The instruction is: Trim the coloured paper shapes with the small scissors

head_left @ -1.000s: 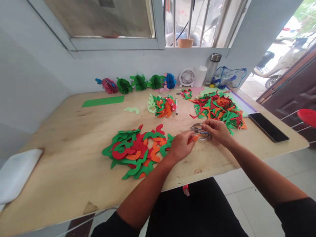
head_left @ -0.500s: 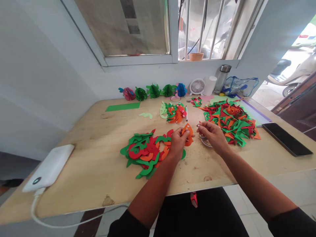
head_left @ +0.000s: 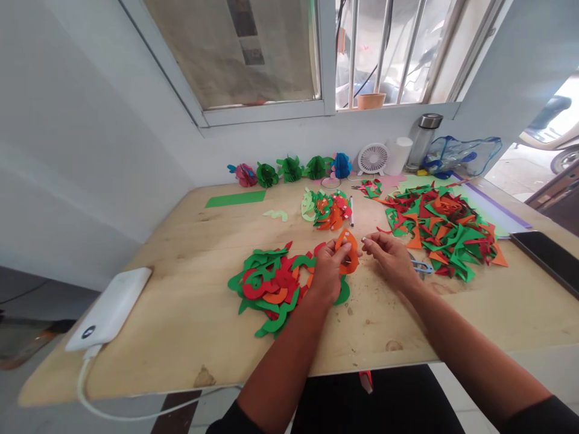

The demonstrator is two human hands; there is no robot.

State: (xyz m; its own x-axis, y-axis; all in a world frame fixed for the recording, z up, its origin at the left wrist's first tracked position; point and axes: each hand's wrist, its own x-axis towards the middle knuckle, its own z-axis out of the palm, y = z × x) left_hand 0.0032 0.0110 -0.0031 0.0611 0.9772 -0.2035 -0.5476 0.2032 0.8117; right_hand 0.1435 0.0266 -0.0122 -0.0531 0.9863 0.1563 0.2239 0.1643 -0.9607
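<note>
An orange curved paper cutout with small white squares on it is pinched in my left hand. My right hand is just to its right, thumb and forefinger closed on a tiny white piece, apart from the cutout. Beneath and left of my left hand lies a heap of red, green and orange curved paper cutouts. Beyond the hands sits a smaller pile of cutouts, some bearing white squares. A blue-handled tool lies by my right wrist, partly hidden.
Paper scraps are heaped at the right, near a black phone. Along the wall stand folded paper figures, a small fan and a bottle. A white power bank with a cable lies left. A pen lies behind the hands.
The view has shifted slightly left. My right hand has come a little nearer the orange cutout, and the blue-handled tool now shows beside its wrist. Both hands keep their grip.
</note>
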